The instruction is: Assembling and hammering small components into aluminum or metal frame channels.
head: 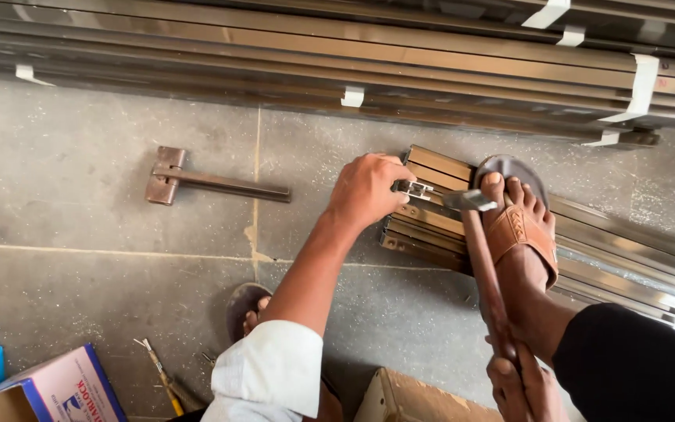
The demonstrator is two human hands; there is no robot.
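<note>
My left hand [369, 190] grips a small shiny metal bracket [416, 188] held against the end of a brown metal profile bundle [431, 219] lying on the floor. My right hand [513, 383] clasps the wooden handle of a hammer [486, 273]; its steel head [469, 200] rests right beside the bracket. My right foot in a brown sandal [519, 227] presses down on the profiles. The toes of my other foot [248, 309] show below my left forearm.
Long taped metal profiles [353, 55] are stacked along the top. A rusty steel try square [197, 181] lies on the stone floor at left. Cardboard boxes [56, 391] sit at bottom left, another box [408, 398] at bottom centre, and a screwdriver [162, 375] lies nearby.
</note>
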